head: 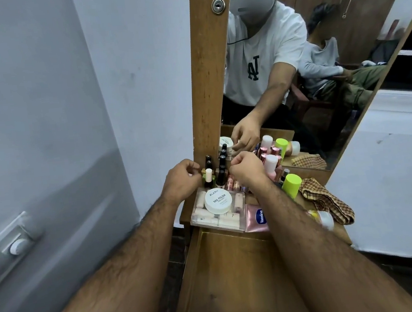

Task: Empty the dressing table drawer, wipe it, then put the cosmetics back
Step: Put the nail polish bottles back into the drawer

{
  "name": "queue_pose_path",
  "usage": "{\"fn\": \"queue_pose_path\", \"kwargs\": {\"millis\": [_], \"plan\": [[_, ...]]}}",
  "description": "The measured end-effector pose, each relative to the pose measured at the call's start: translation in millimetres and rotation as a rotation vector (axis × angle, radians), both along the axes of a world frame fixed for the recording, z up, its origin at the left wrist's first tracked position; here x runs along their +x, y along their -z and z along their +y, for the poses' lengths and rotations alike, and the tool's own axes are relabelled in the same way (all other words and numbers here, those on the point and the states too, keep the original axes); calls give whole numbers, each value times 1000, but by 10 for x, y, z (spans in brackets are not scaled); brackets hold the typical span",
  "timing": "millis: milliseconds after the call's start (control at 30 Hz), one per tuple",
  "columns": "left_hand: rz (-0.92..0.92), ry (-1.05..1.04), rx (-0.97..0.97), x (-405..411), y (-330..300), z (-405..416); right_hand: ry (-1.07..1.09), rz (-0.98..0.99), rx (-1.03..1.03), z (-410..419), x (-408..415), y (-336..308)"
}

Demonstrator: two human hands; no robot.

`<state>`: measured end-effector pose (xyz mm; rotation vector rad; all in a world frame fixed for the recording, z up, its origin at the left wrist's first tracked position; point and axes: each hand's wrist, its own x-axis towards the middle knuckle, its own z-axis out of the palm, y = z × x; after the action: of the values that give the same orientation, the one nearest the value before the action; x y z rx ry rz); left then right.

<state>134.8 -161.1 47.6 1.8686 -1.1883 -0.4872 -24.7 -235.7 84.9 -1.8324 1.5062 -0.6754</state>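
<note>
Below your forearms the drawer (229,276) stands pulled out and bare, its wooden bottom showing, so the emptying looks done and you are likely near the wiping or the return. Everything taken out crowds the narrow tabletop (342,232) against the mirror (318,71), presumably to keep it within reach for going back in.

Your left hand (180,178) hovers at the frame's foot with fingers curled in, the grip drawn together at the small bottles (208,174); whether it pinches one, you cannot tell from here. Your right hand (246,168) is likewise curled over the dark nail polish bottles (221,174), and its fingertips are hidden behind the knuckles (the reflection hints at a pinch, nothing firmer).

A clear plastic box (216,212) of pale tubes sits at the tabletop's front edge, just overhanging the drawer, with a white nail polish remover tub (218,200) resting on its lid. Beside it lies a pink Vaseline tube (257,218); a green-capped bottle (291,184) stands behind your right wrist. The checked cloth (328,201) lies bunched at the right, handy for wiping.
</note>
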Motion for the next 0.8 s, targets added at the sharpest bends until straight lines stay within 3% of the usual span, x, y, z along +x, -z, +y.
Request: {"fn": "queue_pose_path", "kwargs": {"millis": [167,467,800], "plan": [[32,-49,-77,-5,-52,-169,17,-53,-1,-167,110,50],[-34,152,28,106,-31,-352,-147,266,-144,-311,114,215],[-148,184,49,157,16,-387,-147,294,-263,-301,89,348]]}}
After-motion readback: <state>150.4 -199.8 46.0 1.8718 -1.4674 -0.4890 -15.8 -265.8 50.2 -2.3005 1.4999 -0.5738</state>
